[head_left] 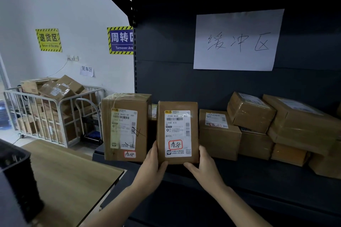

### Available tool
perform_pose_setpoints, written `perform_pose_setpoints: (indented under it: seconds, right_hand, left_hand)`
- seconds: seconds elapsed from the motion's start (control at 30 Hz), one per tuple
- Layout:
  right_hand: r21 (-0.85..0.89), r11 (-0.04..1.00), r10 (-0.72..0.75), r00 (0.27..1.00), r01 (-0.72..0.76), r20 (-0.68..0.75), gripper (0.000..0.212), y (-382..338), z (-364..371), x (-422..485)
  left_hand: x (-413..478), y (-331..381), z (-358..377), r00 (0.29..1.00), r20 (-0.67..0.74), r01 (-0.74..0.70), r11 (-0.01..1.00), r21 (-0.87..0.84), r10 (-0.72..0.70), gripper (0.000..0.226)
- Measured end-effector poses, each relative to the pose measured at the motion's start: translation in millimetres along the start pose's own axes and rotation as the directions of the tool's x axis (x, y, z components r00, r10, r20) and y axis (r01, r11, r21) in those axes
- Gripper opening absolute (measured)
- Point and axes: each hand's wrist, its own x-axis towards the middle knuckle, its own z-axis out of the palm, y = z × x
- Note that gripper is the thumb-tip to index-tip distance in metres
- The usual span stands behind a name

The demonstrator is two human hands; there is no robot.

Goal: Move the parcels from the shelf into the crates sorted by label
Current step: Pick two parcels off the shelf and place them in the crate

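A flat brown parcel [178, 106] with a white shipping label and a red-framed handwritten mark stands upright at the front of the dark shelf [239, 177]. My left hand [152, 162] grips its lower left edge and my right hand [203, 165] grips its lower right corner. A taller parcel [127, 101] with a similar red-framed mark stands just to its left. To the right lie a labelled box [217, 138] and a stack of several taped cardboard parcels [287, 127].
A handwritten paper sign [238, 39] hangs on the shelf's back panel. At left, a metal cage cart [51, 114] holds many cartons, with a hand trolley beside it. A wooden table [60, 177] and a dark crate [16, 177] sit at lower left.
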Motion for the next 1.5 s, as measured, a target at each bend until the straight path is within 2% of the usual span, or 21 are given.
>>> perform_pose_setpoints:
  seconds: [0.13,0.3,0.47,0.53,0.6,0.7,0.77,0.9,1.13,1.27,1.5]
  right_hand:
    - [-0.073,0.997,0.021,1.000,-0.021,-0.003,0.053,2,8,5]
    - [-0.133,0.991,0.029,0.999,-0.031,-0.017,0.039,6,13,9]
    - [-0.135,0.991,0.024,1.000,-0.026,-0.016,0.043,6,16,13]
    - [-0.139,0.990,0.018,1.000,-0.021,-0.023,0.045,5,18,14]
    - [-0.156,0.988,0.015,1.000,-0.019,-0.025,0.047,4,22,15]
    - [-0.202,0.979,0.007,0.999,-0.013,-0.032,0.052,2,28,17]
    - [-0.237,0.971,0.005,0.999,-0.013,-0.034,0.052,0,31,19]
    - [-0.229,0.973,0.023,0.999,-0.027,-0.023,0.050,-3,36,25]
    - [-0.210,0.976,0.060,0.998,-0.057,0.006,0.039,-4,35,34]
    - [-0.217,0.973,0.075,0.997,-0.072,0.008,0.037,-6,37,37]
    - [-0.197,0.976,0.096,0.995,-0.092,0.009,0.036,-11,39,39]
  left_hand:
    - [1,-3,4,0.997,-0.058,0.065,0.994,0.091,-0.060,0.072]
    - [3,-9,2,0.991,-0.067,0.123,0.982,0.142,-0.114,0.066]
    - [-2,-16,-10,0.997,-0.045,0.073,0.984,0.160,-0.066,0.065]
    - [-7,-18,-17,0.999,-0.048,0.035,0.969,0.246,-0.024,0.064]
    - [-11,-21,-27,0.992,-0.070,-0.059,0.889,0.455,0.102,0.064]
    - [-18,-39,-44,0.950,-0.021,-0.210,0.687,0.696,0.312,0.067]
    - [-22,-54,-54,0.939,-0.014,-0.217,0.625,0.749,0.343,0.066]
    - [-33,-76,-75,0.953,-0.035,-0.154,0.582,0.799,0.299,0.057]
    - [-35,-93,-110,0.975,-0.173,0.055,0.604,0.795,0.138,0.057]
    - [-24,-97,-121,0.972,-0.232,0.143,0.694,0.705,0.035,0.052]
    - [1,-107,-124,0.970,-0.237,0.186,0.810,0.557,-0.060,0.066]
